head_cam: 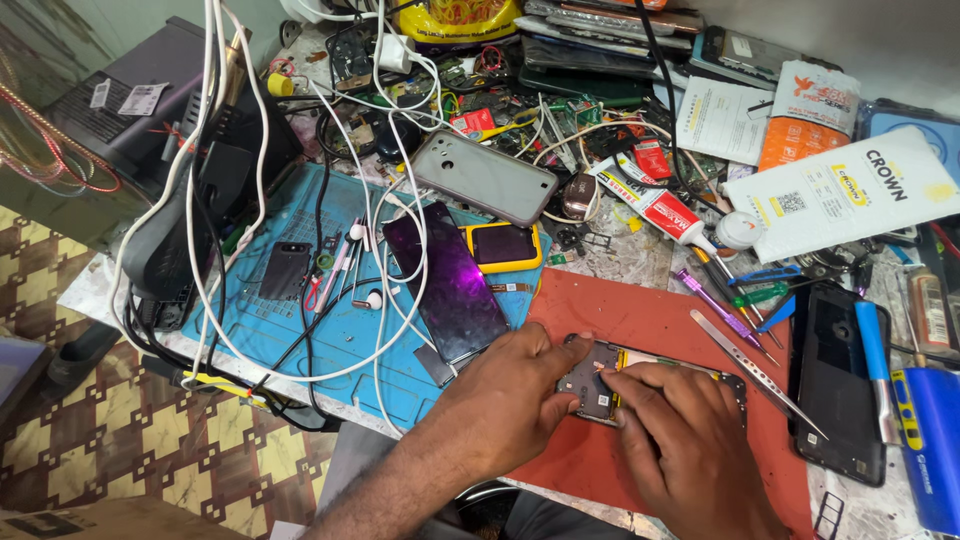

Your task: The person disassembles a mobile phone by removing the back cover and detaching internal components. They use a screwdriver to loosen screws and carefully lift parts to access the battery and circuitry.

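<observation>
two hands meet over one opened phone [650, 385], which lies back-side up on a red mat [640, 320] near the front edge of the worktop [620, 255]. starting at the left: a blue mat [300, 330] carries white cables [400, 250], a small dark cover [285, 270] and a purple-glass phone [448, 280], well apart from the work. next comes the left hand [500, 395], fingers curled, thumb and forefinger pinching the phone's left end by its rim. the right hand [680, 440] lies over the body, fingertips pressing down near the yellow strip by the camera end; neither hand is wide open. right of them lie tweezers [755, 372], screwdrivers [720, 305] and a black phone frame [840, 380].

with its cover off, the phone looks light, thin and stiff, yet fragile: bare board, fine ribbon parts. best held by the frame edges, as the left hand does, keeping off the exposed middle; the smooth rim may slip.
</observation>
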